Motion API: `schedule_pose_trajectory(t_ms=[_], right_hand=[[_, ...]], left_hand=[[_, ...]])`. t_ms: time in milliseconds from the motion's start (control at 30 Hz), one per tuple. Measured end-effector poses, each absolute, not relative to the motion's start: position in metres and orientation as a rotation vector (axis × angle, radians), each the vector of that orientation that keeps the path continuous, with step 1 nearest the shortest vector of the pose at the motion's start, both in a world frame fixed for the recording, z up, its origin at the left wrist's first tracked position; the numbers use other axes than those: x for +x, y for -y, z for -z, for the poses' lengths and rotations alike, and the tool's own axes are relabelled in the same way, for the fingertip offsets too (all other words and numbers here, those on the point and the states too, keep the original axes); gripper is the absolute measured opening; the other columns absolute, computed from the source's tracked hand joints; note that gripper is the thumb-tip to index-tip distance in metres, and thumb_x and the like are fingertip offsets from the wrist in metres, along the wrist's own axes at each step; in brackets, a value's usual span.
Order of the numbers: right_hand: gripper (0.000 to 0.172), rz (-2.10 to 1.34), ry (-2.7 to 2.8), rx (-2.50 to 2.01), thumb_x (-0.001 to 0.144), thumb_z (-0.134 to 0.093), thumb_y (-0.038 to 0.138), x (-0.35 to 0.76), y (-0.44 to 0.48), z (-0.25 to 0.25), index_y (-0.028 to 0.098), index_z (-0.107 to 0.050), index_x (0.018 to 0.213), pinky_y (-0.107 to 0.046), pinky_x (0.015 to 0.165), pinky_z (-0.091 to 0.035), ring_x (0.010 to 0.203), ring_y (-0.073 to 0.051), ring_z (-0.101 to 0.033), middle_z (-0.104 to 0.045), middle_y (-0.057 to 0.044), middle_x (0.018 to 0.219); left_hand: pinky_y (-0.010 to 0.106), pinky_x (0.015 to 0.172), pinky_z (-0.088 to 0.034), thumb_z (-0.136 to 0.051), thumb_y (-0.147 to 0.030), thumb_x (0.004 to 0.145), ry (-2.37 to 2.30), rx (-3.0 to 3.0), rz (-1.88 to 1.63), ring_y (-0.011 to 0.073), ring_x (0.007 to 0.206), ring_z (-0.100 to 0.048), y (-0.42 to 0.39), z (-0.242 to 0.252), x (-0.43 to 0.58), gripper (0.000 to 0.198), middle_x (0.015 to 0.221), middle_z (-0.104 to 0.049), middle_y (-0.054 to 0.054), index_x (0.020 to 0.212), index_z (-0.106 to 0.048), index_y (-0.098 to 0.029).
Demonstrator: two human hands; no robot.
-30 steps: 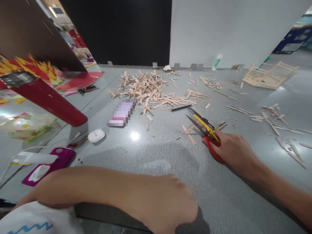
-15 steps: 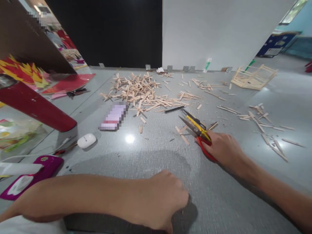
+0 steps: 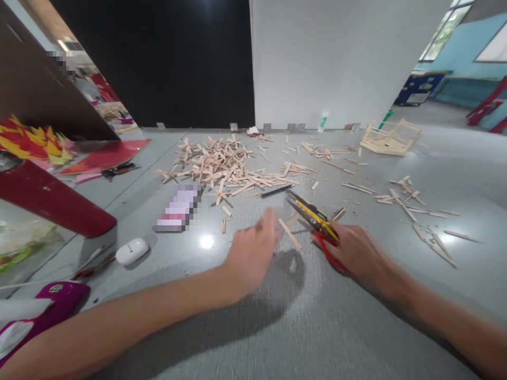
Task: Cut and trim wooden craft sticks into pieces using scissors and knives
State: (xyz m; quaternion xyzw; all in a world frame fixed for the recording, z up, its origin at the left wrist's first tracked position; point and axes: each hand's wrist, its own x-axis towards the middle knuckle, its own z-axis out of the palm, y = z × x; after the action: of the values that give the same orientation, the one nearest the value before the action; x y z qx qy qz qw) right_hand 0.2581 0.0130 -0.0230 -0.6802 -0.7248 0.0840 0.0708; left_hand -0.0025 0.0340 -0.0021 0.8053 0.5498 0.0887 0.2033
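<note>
My right hand (image 3: 352, 245) is closed round the red-and-yellow handles of a pair of scissors (image 3: 306, 213), whose blades point away to the left. Directly behind the blades lies a yellow and black cutter knife (image 3: 317, 211). My left hand (image 3: 253, 256) hovers over the grey table, somewhat blurred, with its fingers stretched forward and nothing visible in them. Just right of its fingertips is a loose wooden stick (image 3: 290, 234). A black pen (image 3: 277, 191) lies beyond, along the near edge of a heap of wooden sticks (image 3: 222, 161).
To the left are a phone (image 3: 179, 208), a white mouse (image 3: 132, 251), a red tube (image 3: 59, 195) and a purple object (image 3: 65, 295). A wooden stick frame (image 3: 390, 140) stands at the back right. More sticks (image 3: 407, 198) lie scattered at right. An upright panel (image 3: 336, 63) closes off the back.
My left hand has moved forward and up from the near table, and its fingers have stretched out. My right hand still holds the scissors in about the same place. The view has shifted slightly.
</note>
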Motion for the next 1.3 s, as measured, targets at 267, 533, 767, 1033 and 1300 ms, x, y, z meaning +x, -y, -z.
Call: schedule_pose_trajectory(t_ms=[267, 533, 767, 1033, 1300], right_hand=[[0.037, -0.491, 2.111, -1.717, 0.106, -0.057, 0.050, 0.252, 0.001, 0.019, 0.027, -0.054, 0.077, -0.033, 0.060, -0.041, 0.057, -0.019, -0.057, -0.067, -0.002, 0.067], [0.030, -0.547, 2.089, -1.697, 0.092, -0.077, 0.049, 0.257, -0.001, 0.021, 0.025, -0.058, 0.089, -0.033, 0.069, -0.050, 0.072, -0.023, -0.068, -0.073, -0.004, 0.083], [0.033, -0.168, 1.984, -1.829, 0.096, -0.064, 0.053, 0.294, -0.033, 0.026, 0.022, -0.069, 0.105, -0.042, 0.085, -0.056, 0.094, -0.033, -0.074, -0.079, -0.015, 0.104], [0.029, -0.073, 1.983, -1.910, 0.085, -0.067, 0.043, 0.321, -0.049, 0.049, 0.022, -0.076, 0.103, -0.043, 0.089, -0.058, 0.100, -0.037, -0.078, -0.083, -0.016, 0.106], [0.034, 0.119, 1.964, -2.021, 0.097, -0.061, 0.044, 0.331, -0.050, 0.066, 0.018, -0.078, 0.110, -0.052, 0.092, -0.060, 0.109, -0.044, -0.078, -0.081, -0.024, 0.117]], left_hand=[[0.028, 0.055, -0.041, -0.052, -0.054, 0.109, -1.038, 1.755, -0.508, 0.0124, 0.051, -0.053, -0.060, -0.012, -0.010, 0.042, 0.094, -0.077, 0.006, 0.114, -0.071, -0.017], [0.025, 0.056, -0.037, -0.054, -0.046, 0.105, -0.918, 1.844, -0.323, 0.0137, 0.057, -0.050, -0.054, -0.012, -0.010, 0.036, 0.065, -0.061, -0.002, 0.085, -0.068, -0.020], [0.029, 0.073, -0.047, -0.053, -0.034, 0.110, -1.166, 2.159, -0.339, 0.0201, 0.074, -0.066, -0.073, -0.006, -0.019, 0.034, 0.078, -0.073, 0.004, 0.092, -0.077, -0.020], [0.045, 0.097, -0.062, -0.066, -0.030, 0.113, -1.703, 2.387, -0.313, 0.0288, 0.111, -0.076, -0.140, -0.008, -0.028, 0.041, 0.125, -0.076, 0.013, 0.152, -0.063, -0.019], [0.050, 0.101, -0.065, -0.076, -0.039, 0.109, -1.787, 2.451, -0.107, 0.0297, 0.121, -0.073, -0.257, -0.017, -0.038, 0.041, 0.143, -0.069, 0.013, 0.143, -0.068, -0.018]])
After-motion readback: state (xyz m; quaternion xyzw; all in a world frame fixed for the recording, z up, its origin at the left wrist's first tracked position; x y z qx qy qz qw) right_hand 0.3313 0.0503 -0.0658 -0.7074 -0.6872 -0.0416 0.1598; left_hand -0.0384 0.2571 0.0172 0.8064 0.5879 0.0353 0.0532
